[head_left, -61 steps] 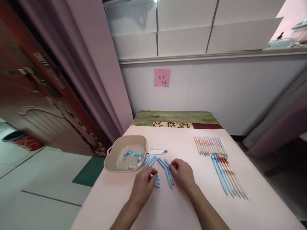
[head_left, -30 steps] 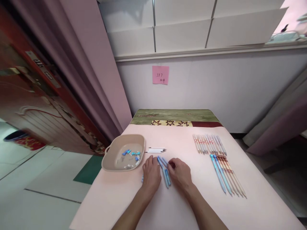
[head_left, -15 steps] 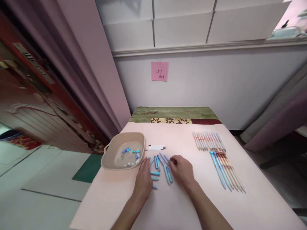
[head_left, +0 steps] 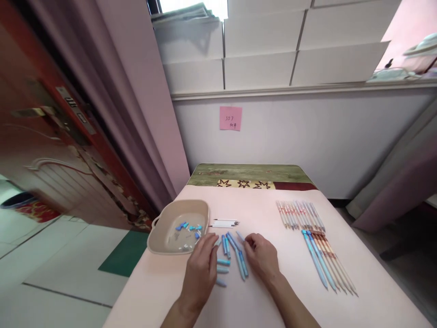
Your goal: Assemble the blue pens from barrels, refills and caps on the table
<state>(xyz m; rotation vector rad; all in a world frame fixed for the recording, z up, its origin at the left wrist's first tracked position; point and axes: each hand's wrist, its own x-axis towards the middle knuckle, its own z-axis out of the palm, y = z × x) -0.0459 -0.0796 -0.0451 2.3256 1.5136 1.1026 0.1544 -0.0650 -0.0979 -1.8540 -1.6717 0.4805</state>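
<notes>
Blue pen pieces (head_left: pixel 242 264) between hands, long axis pointing away from person; right hand (head_left: pixel 262 256) nearer, fingers curled, grip unclear; left hand (head_left: pixel 200 269) half-curled, grip unclear.

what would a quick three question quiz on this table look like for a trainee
1. Which is nearer the beige basin: the left hand or the right hand?
2. True or false: the pink sticky note is on the wall above the table.
3. Multiple choice: what lies in the basin? (a) scissors (b) small blue and white pieces (c) a sponge

Key: 1. the left hand; 2. true; 3. b
</notes>
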